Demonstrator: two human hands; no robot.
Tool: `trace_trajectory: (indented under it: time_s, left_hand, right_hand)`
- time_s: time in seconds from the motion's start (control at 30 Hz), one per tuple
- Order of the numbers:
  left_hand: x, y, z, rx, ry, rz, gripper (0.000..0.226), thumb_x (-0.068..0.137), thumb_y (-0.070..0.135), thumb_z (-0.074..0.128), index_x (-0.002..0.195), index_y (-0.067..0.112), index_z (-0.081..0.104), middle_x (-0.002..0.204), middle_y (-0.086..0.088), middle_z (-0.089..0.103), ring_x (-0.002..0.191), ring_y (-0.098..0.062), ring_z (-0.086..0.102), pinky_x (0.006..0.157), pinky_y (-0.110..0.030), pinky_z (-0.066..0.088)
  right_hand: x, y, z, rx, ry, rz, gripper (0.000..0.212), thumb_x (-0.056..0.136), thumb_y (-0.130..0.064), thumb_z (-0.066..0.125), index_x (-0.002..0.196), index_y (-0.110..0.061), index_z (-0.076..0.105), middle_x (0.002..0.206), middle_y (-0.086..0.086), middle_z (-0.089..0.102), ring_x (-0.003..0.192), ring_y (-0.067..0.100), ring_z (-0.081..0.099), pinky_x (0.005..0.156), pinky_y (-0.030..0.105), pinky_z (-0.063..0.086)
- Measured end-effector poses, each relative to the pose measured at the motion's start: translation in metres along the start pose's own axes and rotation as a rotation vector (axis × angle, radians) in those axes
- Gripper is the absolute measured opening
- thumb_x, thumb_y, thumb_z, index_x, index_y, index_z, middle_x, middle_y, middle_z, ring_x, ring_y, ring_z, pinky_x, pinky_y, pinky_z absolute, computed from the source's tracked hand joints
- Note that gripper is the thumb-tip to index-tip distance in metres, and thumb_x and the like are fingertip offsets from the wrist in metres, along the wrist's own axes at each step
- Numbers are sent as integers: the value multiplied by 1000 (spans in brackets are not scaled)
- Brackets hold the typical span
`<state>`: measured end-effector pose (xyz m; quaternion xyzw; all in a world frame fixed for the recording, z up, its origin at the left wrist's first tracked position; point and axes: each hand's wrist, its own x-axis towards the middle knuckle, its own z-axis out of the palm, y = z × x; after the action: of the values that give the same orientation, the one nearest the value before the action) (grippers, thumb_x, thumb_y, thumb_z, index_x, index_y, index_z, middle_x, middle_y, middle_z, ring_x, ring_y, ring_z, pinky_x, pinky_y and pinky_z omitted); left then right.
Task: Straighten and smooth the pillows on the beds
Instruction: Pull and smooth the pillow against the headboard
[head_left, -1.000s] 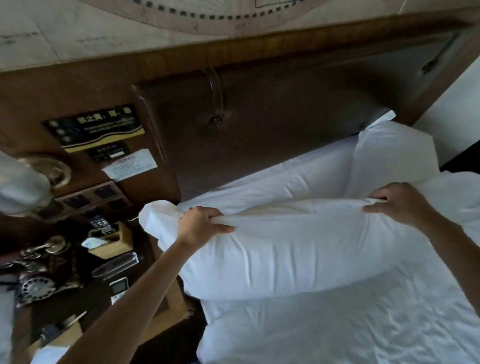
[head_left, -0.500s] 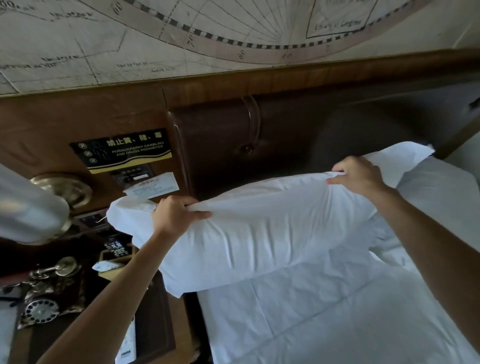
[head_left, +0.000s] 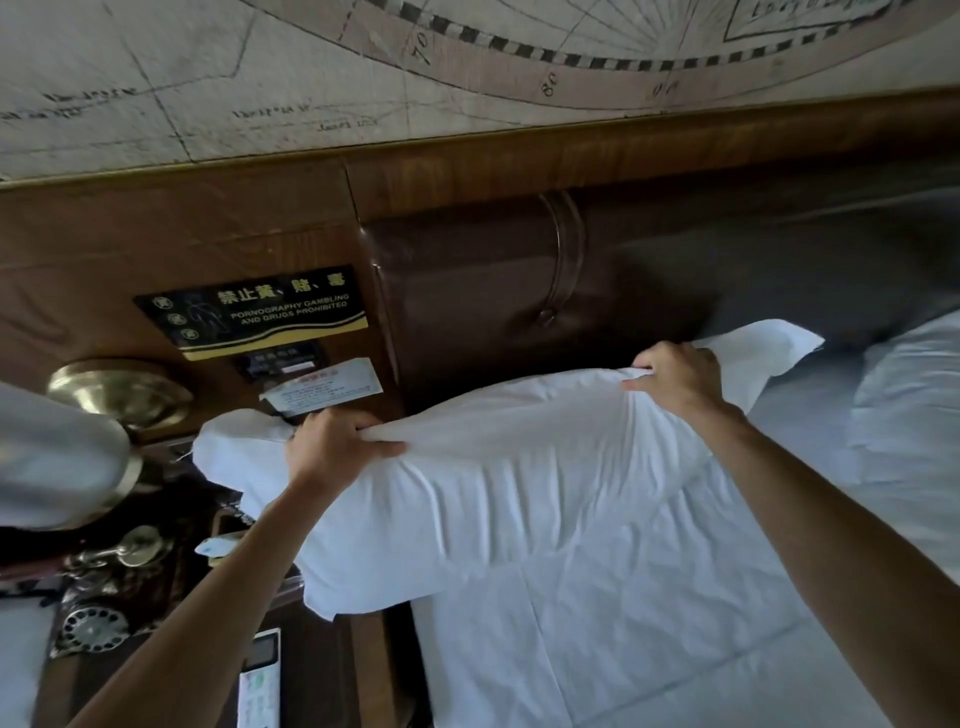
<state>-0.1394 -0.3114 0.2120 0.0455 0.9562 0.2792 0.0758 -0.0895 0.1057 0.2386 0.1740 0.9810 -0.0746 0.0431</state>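
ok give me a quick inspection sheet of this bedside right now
surface: bed sheet, white, creased, bare in front of the pillow
job's things: pillow, white, held up by its top edge in front of the headboard; second pillow lies at right
clutter: nightstand with rotary phone and remote
grippers: left hand grips the top edge near the left corner; right hand grips it near the right corner
cables: nothing seen
surroundings: map mural on the wall, prohibition sign, brass lamp base
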Motion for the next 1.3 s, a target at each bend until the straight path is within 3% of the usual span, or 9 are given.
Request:
trace_trajectory:
  time_s: [0.17, 0.3, 0.4, 0.57, 0.73, 0.9, 1.07, 1.13, 1.3]
  left_hand:
    - [4, -5, 3, 17, -37, -35, 22, 66, 55, 85, 78, 39, 75, 78, 8, 71, 87, -21, 62, 74, -36, 46]
    - [-6, -10, -5, 44, -13, 25, 20, 66, 54, 85, 74, 38, 76, 68, 17, 66, 74, -12, 59, 63, -29, 38]
    - [-14, -19, -9, 39, 35, 42, 18, 66, 52, 85, 66, 43, 70, 60, 17, 63, 67, -9, 57, 58, -26, 32]
    - [0, -22, -1, 98, 25, 23, 33, 73, 49, 82, 103, 37, 76, 97, 0, 75, 100, -31, 62, 80, -39, 36]
    - [15, -27, -10, 216, -47, 196, 45, 80, 52, 75, 122, 36, 68, 121, 1, 74, 111, -26, 65, 86, -39, 44]
    - [14, -63, -38, 447, -181, 134, 76, 74, 65, 75, 139, 33, 55, 138, 0, 64, 128, -26, 56, 104, -45, 40]
    - [14, -74, -44, 514, -67, 191, 23, 83, 48, 73, 99, 31, 73, 99, 0, 75, 98, -28, 68, 69, -34, 46]
    - [18, -74, -48, 515, -11, 252, 20, 82, 46, 74, 88, 26, 72, 87, 0, 73, 84, -26, 67, 63, -32, 43]
    - [21, -77, -56, 447, -159, 245, 26, 80, 43, 79, 94, 23, 70, 88, 2, 67, 85, -21, 63, 74, -39, 54]
  right_hand:
    - [-5, -10, 19, 45, 24, 42, 23, 83, -39, 76, 77, -18, 68, 75, 8, 69, 88, 36, 65, 86, 40, 37]
    - [-2, -8, 8, -44, 3, 7, 32, 83, -41, 75, 66, -22, 55, 58, -4, 50, 82, 33, 63, 88, 42, 37]
    - [4, -10, 4, -82, 45, -44, 24, 81, -43, 75, 73, -24, 65, 59, -3, 52, 78, 31, 62, 89, 41, 36]
    - [0, -15, 31, -34, 53, 5, 24, 86, -38, 73, 72, -21, 64, 76, 7, 70, 86, 33, 65, 86, 39, 36]
    - [-1, -8, 40, -18, 84, 21, 21, 88, -38, 70, 87, -17, 71, 84, 9, 73, 93, 35, 65, 82, 38, 35]
    - [-7, 0, 34, -23, 33, -25, 17, 92, -29, 68, 92, -12, 70, 90, 13, 72, 98, 38, 63, 83, 39, 39]
    - [2, -3, 19, -114, 36, -55, 12, 93, -22, 65, 86, -13, 70, 85, 14, 72, 94, 39, 62, 82, 39, 41]
    - [5, -4, 18, -124, 91, -57, 12, 91, -18, 66, 81, -13, 70, 80, 15, 72, 88, 40, 64, 80, 39, 43]
    - [3, 7, 26, -11, -47, -57, 13, 92, -25, 67, 93, -13, 68, 89, 13, 72, 96, 38, 64, 83, 38, 39]
